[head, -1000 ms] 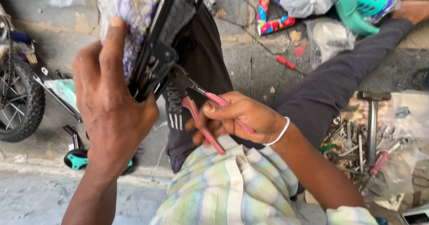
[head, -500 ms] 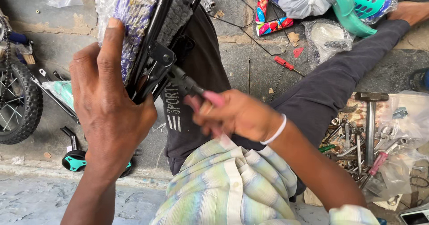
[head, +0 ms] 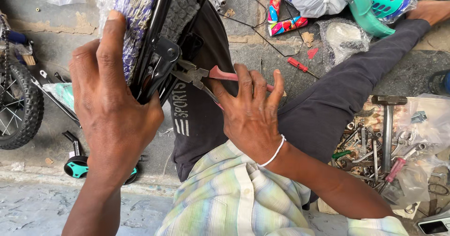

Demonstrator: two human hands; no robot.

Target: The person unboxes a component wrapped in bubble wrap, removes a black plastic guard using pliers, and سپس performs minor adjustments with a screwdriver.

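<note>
— Concrete ground (head: 42, 208), littered with tools (head: 375, 151), lies under the person. Where are the pliers (head: 201, 76)?

— Right hand (head: 251, 116) closed around their pink handles, jaws at the black bracket (head: 161, 62); left hand (head: 110, 104) clasps the wrapped frame (head: 129, 15).

— Risk?

— Probably the jaws slipping off, nipping the left fingers (head: 105, 53) nearby.

bike frame (head: 154, 34) cut off at top edge.

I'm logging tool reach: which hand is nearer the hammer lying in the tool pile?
Right. The right hand grips pink-handled pliers mid-frame, well short of the hammer; the left hand holds the black bike frame farther away.
</note>
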